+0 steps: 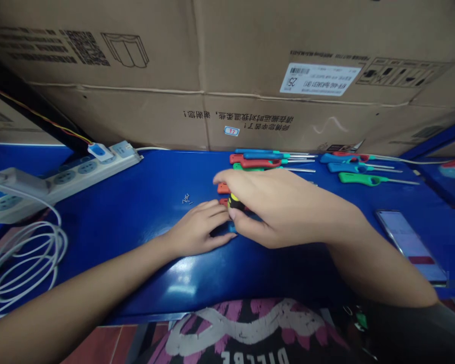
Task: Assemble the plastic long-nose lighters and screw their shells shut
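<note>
My right hand [288, 210] is closed around the black and yellow handle of a screwdriver [235, 203]; its tip is hidden. Below it, my left hand [200, 227] lies low on the blue table, thumb and fingers curled around a blue gas lighter [232, 229], of which only a small part shows. Just beyond my left fingertips are the ends of an orange lighter [223, 188] and a red one [223, 201], partly covered by my right hand. Several small screws [187, 198] lie loose to the left of these lighters.
More long-nosed lighters lie behind my right hand, with a green one [358, 178] in the group at the right. A phone [411, 247] rests at right. At left are a power strip [85, 169] and a coiled white cable [26, 263]. A large cardboard box [155, 116] stands behind.
</note>
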A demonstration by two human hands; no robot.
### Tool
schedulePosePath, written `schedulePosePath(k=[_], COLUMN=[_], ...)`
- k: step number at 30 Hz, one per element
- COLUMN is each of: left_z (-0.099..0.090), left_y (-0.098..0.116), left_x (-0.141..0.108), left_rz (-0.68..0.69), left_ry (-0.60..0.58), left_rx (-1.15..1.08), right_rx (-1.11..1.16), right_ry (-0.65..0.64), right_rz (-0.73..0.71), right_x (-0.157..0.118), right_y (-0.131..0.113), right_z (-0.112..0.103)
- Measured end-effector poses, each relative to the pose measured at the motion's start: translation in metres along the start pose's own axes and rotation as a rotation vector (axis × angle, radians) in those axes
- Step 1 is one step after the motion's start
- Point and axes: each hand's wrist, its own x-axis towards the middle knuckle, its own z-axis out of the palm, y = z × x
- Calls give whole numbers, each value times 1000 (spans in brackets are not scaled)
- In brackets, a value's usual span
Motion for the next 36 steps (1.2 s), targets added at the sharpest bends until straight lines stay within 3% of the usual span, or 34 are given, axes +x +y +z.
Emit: schedulePosePath(k=[2, 7, 11, 17, 28, 36], left_z=[0, -1, -2, -3, -3, -3], left_y=[-1, -1, 0, -1, -1, -2], left_x=[0, 1, 2, 1, 2, 1], left_rz=[-19, 0, -19, -25, -47, -32], left_ry=[-16, -2, -4, -10, -34, -34], left_rx=[-1, -30, -37, 2, -40, 6], right_rx=[-38, 20, 15, -49, -53, -58], right_ry=[-29, 56, 13, 54, 134, 123], right_rz=[-1, -63, -70, 24, -93, -5], right_x=[1, 1, 0, 4, 3, 3], right_y=[1, 1, 1, 1, -1, 2], right_z=[2, 4, 4, 7, 9, 7])
